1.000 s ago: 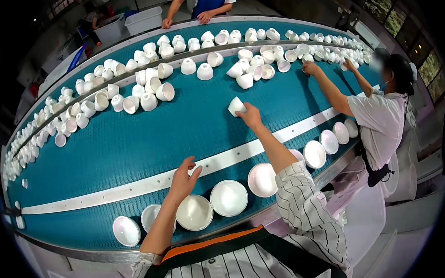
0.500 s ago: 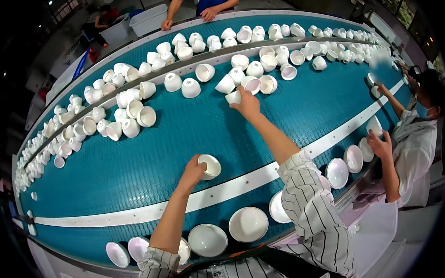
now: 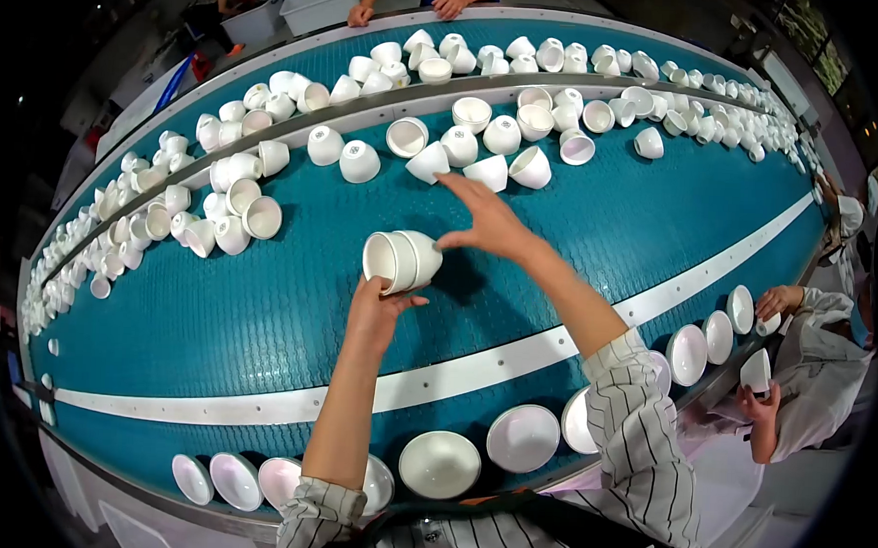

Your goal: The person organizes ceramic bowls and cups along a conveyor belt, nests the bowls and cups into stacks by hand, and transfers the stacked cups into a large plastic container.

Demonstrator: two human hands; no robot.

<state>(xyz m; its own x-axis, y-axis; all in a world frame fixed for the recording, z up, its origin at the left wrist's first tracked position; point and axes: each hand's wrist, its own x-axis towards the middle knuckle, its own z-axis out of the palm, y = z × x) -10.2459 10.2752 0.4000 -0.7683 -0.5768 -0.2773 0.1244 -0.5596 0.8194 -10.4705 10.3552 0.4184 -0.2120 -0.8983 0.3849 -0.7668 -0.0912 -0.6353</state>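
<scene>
In the head view, a sideways stack of nested white cups (image 3: 393, 258) rests in my left hand (image 3: 372, 310), its fingers curled beneath the stack and the front mouth facing left. My right hand (image 3: 495, 223) is just to the right, fingers and thumb spread wide. Its thumb tip is at the stack's base end; whether it touches I cannot tell. The right fingertips reach close to a tilted white cup (image 3: 427, 163). Beside that cup, more white cups (image 3: 487, 172) lie on the teal belt (image 3: 597, 242).
White bowls (image 3: 439, 464) line the near lane behind a white divider strip (image 3: 454, 371). A metal rail (image 3: 387, 108) separates the far cups. At right, a co-worker's hand (image 3: 759, 404) holds a white bowl (image 3: 756, 371). Another person's hands (image 3: 456, 0) rest at the far edge.
My left hand has risen and holds nested cups instead of the single one. My right hand has released the cup it gripped and opened. The cups near it have shifted.
</scene>
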